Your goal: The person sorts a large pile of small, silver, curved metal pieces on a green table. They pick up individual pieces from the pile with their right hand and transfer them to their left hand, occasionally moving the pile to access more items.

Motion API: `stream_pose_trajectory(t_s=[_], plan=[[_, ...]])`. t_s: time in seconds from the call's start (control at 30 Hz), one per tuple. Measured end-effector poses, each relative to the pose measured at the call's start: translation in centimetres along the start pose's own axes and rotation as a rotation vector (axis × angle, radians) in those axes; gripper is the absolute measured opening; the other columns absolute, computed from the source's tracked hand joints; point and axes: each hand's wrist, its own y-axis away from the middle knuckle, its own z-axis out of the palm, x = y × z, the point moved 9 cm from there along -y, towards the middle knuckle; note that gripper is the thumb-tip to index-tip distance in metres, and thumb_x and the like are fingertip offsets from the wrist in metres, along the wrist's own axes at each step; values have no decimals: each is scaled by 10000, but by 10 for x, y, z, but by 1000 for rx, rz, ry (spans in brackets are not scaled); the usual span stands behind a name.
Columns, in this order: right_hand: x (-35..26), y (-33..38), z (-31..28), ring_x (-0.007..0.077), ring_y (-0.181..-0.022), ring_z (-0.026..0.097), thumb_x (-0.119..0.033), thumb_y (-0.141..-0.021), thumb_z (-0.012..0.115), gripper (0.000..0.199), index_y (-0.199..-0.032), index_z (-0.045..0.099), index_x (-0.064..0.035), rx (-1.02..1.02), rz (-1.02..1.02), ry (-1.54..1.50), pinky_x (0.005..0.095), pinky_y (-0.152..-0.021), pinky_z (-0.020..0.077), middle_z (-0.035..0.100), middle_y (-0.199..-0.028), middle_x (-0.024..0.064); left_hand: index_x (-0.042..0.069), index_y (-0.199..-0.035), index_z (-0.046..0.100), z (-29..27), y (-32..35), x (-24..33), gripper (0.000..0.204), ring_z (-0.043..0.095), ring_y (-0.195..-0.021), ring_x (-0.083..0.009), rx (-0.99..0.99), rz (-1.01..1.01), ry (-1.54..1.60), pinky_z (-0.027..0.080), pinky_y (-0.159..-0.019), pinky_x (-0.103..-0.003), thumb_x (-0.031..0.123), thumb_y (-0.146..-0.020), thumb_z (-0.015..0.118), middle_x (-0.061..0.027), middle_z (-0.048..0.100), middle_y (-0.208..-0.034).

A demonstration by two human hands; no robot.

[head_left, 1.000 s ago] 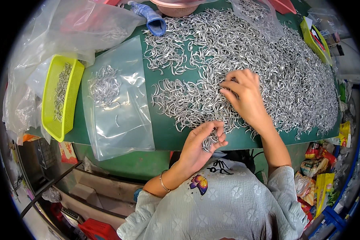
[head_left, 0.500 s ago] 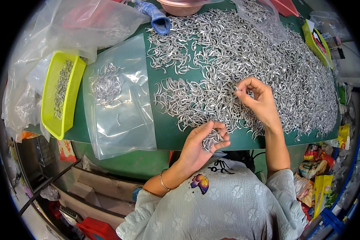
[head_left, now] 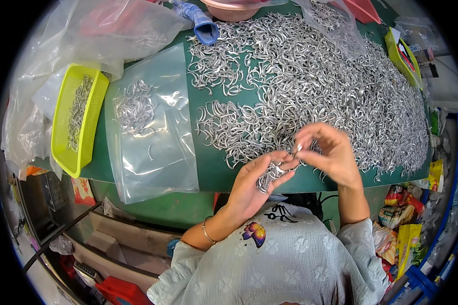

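A broad heap of small curved silvery metal pieces covers much of the green table. At its near edge my left hand is cupped, palm up, around a handful of curved metal pieces. My right hand pinches one curved metal piece between thumb and forefinger, right beside the left fingertips. Left of the heap lies a clear plastic bag with a pile of similar pieces on or inside it; I cannot tell which.
A yellow-green basket holding more pieces stands at the left. Crumpled plastic sheeting, a blue cloth sleeve and a pink bowl lie along the far side. Another yellow-green basket is at the far right.
My right hand has come down and nearer from the heap to the left fingertips, with a curved piece in its pinch. My left hand has stayed almost in place.
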Motion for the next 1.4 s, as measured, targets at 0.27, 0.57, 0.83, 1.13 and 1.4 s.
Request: stream_pose_trajectory(t_s=[0.27,0.57,0.83,1.13,1.4], plan=[[-30,-55,7,251,-844,587,-42,-750,709,139,-881,665,-22,16,-317,509,358,-792,472,651,-885,87,21,-1055,577,-10,-2,-7,362,516,-808,-180,-68,-13,-24,458,-718,-324,335,-1017,402,-55,506,-859],[-11,-132,55,282,-1014,524,-103,-740,714,257,-979,641,-43,-4,-614,914,404,-876,419,575,-1104,79,76,-856,544,-6,5,6,413,427,-651,-156,-66,-65,34,347,-566,-269,387,-1020,327,-67,477,-807],[-11,-126,56,269,-870,628,-53,-782,681,97,-848,657,14,-281,-437,680,356,-789,496,658,-865,116,11,-1152,574,-12,6,27,264,488,-740,-137,23,68,14,393,-588,-252,183,-967,496,-58,504,-863],[-8,-164,86,318,-1121,496,-218,-787,703,364,-1108,625,-66,-97,-675,910,427,-936,411,521,-1256,113,22,-1143,576,-13,8,27,244,432,-659,-111,-145,61,105,348,-546,-226,163,-952,520,-20,476,-812],[-14,-87,83,289,-1092,525,-121,-771,697,313,-1057,606,-32,-446,-487,889,401,-906,428,562,-1136,105,36,-1117,586,-21,7,29,239,420,-650,-100,-163,34,207,326,-533,-219,205,-960,525,-3,450,-771]])
